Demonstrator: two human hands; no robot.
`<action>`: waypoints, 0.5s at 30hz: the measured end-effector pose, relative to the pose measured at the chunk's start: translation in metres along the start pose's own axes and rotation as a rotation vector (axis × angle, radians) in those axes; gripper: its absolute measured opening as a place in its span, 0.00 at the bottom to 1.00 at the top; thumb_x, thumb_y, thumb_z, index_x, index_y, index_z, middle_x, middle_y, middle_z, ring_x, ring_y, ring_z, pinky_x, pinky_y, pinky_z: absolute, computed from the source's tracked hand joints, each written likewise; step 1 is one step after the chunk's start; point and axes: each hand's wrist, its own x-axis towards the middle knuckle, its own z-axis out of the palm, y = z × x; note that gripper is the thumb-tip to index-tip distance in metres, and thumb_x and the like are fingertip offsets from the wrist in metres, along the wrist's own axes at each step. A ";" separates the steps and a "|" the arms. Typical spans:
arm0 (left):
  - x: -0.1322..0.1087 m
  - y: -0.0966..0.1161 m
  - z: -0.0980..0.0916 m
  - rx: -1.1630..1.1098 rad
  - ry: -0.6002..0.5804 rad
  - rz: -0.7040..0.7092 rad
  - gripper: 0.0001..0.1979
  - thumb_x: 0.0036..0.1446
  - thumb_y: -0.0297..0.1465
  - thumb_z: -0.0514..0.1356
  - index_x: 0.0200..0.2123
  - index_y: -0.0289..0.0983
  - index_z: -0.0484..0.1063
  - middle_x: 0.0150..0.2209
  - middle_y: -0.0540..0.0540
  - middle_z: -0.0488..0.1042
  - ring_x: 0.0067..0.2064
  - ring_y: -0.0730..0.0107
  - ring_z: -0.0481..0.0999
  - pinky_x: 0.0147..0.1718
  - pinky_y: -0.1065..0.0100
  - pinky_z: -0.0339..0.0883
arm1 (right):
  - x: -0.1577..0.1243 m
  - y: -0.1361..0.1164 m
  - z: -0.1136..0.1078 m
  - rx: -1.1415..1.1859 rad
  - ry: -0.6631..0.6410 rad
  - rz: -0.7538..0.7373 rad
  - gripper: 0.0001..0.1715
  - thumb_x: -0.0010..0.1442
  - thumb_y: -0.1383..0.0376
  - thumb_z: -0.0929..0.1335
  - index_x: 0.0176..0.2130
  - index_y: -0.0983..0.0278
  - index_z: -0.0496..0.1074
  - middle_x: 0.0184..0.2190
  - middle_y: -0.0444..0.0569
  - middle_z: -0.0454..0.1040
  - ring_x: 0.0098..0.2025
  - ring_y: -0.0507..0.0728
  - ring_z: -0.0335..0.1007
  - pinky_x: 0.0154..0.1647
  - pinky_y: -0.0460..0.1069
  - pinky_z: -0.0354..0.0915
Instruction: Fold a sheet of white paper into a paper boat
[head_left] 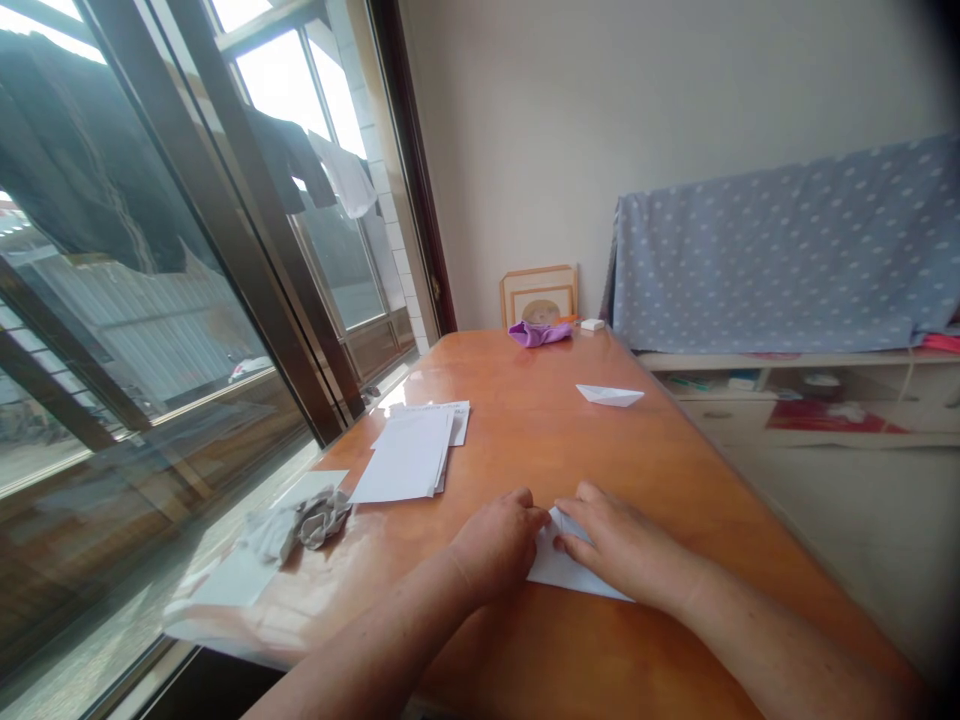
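A folded sheet of white paper (574, 575) lies on the table close in front of me, its near edge straight. My left hand (506, 535) is closed at the paper's upper left side, its fingers curled and pinching the edge. Across the paper's upper part rests my right hand (600, 535), thumb and fingers bent onto the sheet and gripping it. Both hands cover much of the paper, so its full shape is hidden. Farther off on the right side of the table sits a folded paper boat (610, 396).
A stack of white paper (409, 455) lies left of my hands. Nearer the window is a crumpled grey cloth (322, 517). At the table's far end are a purple cloth (538, 334), a small white box (592, 325) and a framed picture (538, 295). A glass sliding door (217, 220) borders the left side.
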 end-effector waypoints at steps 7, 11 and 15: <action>0.008 0.001 -0.008 -0.058 -0.049 0.001 0.14 0.58 0.26 0.55 0.45 0.41 0.75 0.42 0.44 0.72 0.39 0.63 0.77 0.43 0.65 0.72 | 0.001 -0.003 -0.001 0.006 -0.002 0.015 0.12 0.64 0.55 0.67 0.42 0.60 0.74 0.41 0.51 0.69 0.43 0.60 0.72 0.44 0.51 0.61; 0.010 -0.001 -0.008 -0.065 -0.048 0.000 0.12 0.58 0.27 0.56 0.44 0.41 0.75 0.43 0.44 0.72 0.39 0.64 0.77 0.41 0.67 0.72 | 0.001 -0.004 -0.001 0.021 0.015 0.042 0.15 0.63 0.56 0.68 0.47 0.60 0.71 0.44 0.53 0.70 0.46 0.62 0.71 0.47 0.52 0.62; 0.011 -0.002 -0.008 -0.040 -0.060 0.002 0.13 0.58 0.27 0.56 0.44 0.41 0.74 0.43 0.45 0.72 0.38 0.64 0.77 0.39 0.67 0.71 | 0.001 -0.003 0.000 0.036 0.019 0.061 0.20 0.62 0.57 0.68 0.52 0.59 0.69 0.47 0.54 0.70 0.49 0.64 0.70 0.50 0.53 0.62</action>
